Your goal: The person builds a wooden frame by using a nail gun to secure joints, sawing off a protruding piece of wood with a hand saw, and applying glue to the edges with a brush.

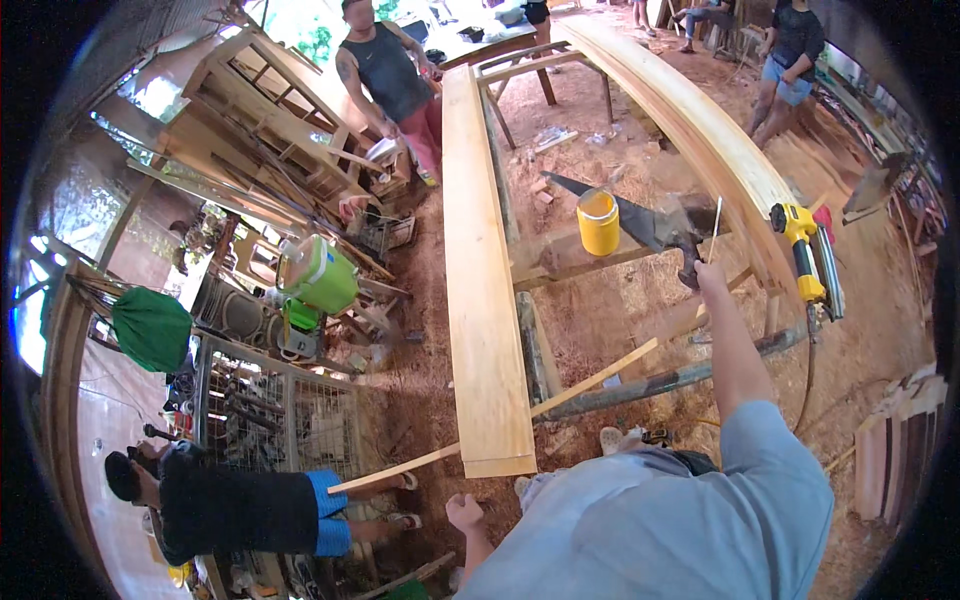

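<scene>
My right hand (709,277) reaches forward over the work frame, its fingers closed around a thin pale stick (717,228) that rises upright. Right beside those fingers is the dark handle of a handsaw (642,224), whose blade points away to the left. A yellow container with a pale lid (599,226) stands next to the blade. My left hand (465,513) is curled into a loose fist with nothing visible in it, low and near the close end of a long wide board (487,330). Under that board crosses a narrow wooden strip (595,378).
A yellow and black power tool with a hose (798,250) rests on the right, by long stacked boards (690,110). One person (385,80) stands beyond at the left; another (240,500) bends by a wire-mesh cage. Green buckets (330,278) stand left. Shavings cover the floor.
</scene>
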Demonstrator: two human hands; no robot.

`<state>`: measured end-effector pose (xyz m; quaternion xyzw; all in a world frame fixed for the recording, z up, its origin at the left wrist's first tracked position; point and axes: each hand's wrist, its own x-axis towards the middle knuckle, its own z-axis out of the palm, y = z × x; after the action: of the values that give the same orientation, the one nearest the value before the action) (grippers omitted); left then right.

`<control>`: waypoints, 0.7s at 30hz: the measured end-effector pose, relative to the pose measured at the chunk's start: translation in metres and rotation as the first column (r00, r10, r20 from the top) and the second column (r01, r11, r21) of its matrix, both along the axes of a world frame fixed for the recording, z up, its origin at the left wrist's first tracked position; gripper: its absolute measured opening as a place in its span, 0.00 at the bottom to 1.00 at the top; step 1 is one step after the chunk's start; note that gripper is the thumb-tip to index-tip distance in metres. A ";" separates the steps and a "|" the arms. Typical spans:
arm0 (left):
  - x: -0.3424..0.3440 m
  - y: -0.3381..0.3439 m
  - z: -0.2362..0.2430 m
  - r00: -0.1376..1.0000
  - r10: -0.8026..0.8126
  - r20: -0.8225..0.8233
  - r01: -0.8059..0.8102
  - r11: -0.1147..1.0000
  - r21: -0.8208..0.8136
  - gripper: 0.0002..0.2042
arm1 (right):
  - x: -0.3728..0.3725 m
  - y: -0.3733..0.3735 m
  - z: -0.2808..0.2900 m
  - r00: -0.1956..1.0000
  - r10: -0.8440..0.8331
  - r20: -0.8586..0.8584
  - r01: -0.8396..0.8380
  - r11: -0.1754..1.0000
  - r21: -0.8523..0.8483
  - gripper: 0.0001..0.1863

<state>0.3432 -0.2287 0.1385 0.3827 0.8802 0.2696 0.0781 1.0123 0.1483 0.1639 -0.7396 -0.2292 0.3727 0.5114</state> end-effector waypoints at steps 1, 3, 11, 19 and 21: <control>-0.003 0.003 -0.003 1.000 0.006 -0.010 -0.005 0.998 0.058 0.15 | 0.001 -0.003 0.001 0.999 0.011 0.031 -0.012 1.000 0.014 0.11; -0.011 0.007 -0.008 0.997 -0.045 -0.057 0.047 0.998 0.030 0.15 | 0.004 -0.009 0.005 0.979 0.027 0.201 -0.029 1.000 0.007 0.12; -0.044 0.052 0.048 0.975 -0.009 -0.223 0.029 0.996 0.089 0.13 | -0.059 -0.106 0.049 0.852 -0.312 0.420 0.158 0.919 0.361 0.19; -0.099 0.109 0.102 0.882 -0.311 -0.355 0.371 0.921 0.114 0.16 | -0.146 -0.197 0.068 0.914 -0.381 0.141 0.315 0.884 0.344 0.16; -0.112 0.115 0.103 0.877 -0.357 -0.323 0.393 0.918 0.051 0.18 | -0.159 -0.209 0.073 0.907 -0.400 0.132 0.338 0.878 0.338 0.11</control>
<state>0.2316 -0.1134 0.2415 0.5870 0.7736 0.2368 -0.0313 0.8537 -0.0606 0.2364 -0.7145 -0.1881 0.1520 0.6565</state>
